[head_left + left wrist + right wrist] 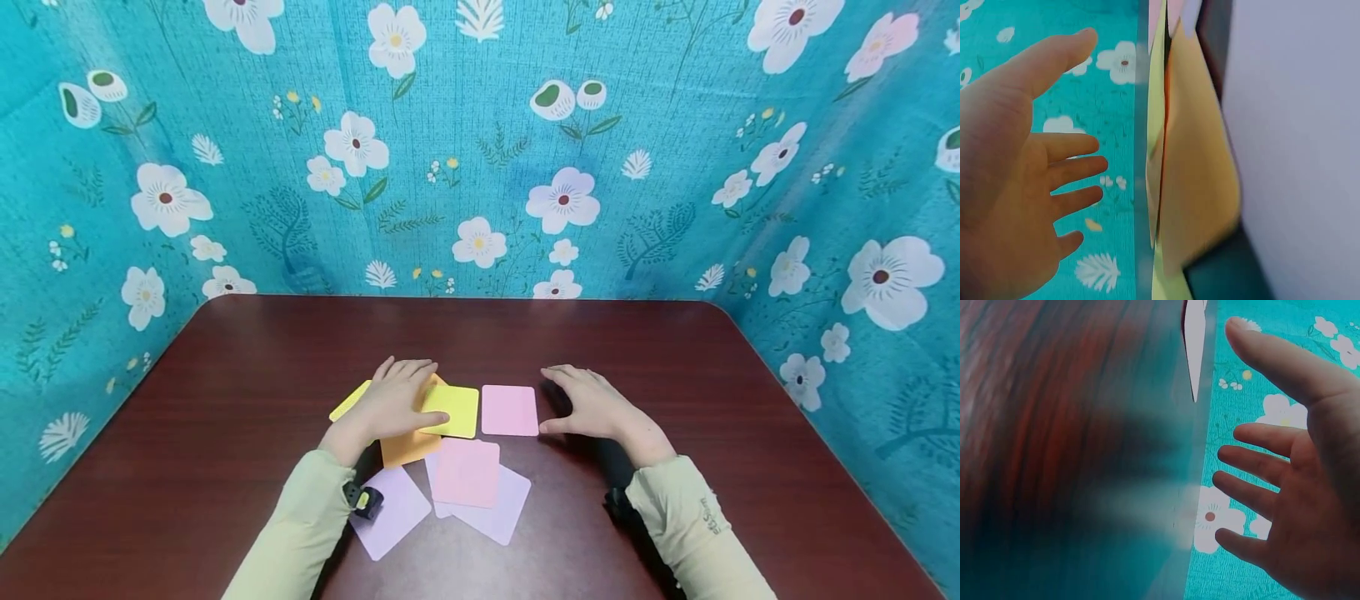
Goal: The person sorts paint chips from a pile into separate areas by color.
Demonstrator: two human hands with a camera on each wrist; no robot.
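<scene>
My left hand hovers above a spread of square paper cards with rounded corners, its fingers extended and holding nothing. Partly under it, as the head view sees it, lie a yellow card, an orange card and another yellow card. A pink card lies between the two hands. Just right of that card is my right hand, thumb and fingers spread; the right wrist view shows nothing in its palm. Nearer me, a second pink card overlaps purple cards.
Another purple card lies beside the left wrist, partly behind a small black wrist device. The dark brown table reaches back to a blue flowered curtain, which also hangs along both sides.
</scene>
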